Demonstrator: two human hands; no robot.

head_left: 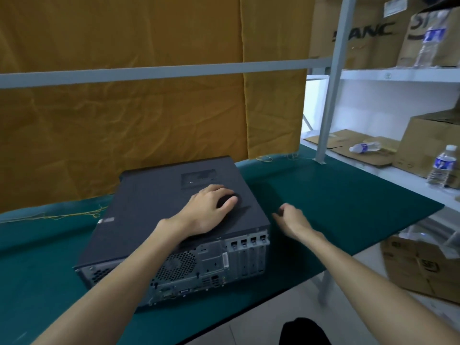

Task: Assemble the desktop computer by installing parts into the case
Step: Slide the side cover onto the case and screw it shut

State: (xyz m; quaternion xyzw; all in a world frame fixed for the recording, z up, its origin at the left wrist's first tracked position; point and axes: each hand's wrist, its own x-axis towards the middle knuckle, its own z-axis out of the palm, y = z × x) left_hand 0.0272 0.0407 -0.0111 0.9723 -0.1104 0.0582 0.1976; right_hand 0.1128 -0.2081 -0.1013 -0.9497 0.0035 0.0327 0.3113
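— Two bare forearms come in from the bottom edge. What is each of the hands doing?

— Left hand (pixel 207 210) lies palm-down on the top panel of the computer case (pixel 174 220), fingers spread out fairly straight over a dark round recess in the lid. It presses or rests there; nothing is held in it.

— And the other one?

— Right hand (pixel 291 216) is off the case, just beside its right edge, above the green worktop (pixel 336 207). Its fingers are loosely curled downward and I see nothing in them. Whether the fingertips touch the mat, I cannot tell.

— Where does the case sit?

— Flat on the worktop, lid closed, lying at a slant. Its rear panel faces the camera: fan grille, ports and four expansion slot covers all show. The case is under the left hand and to the left of the right hand.

— Anything else around?

— An ochre cloth (pixel 149 108) hangs behind the worktop. To the right stands a shelf (pixel 398 75) with cardboard boxes (pixel 428 145) and a few water bottles (pixel 441 165), one of them lying on its side. All of that is well apart from the hands.
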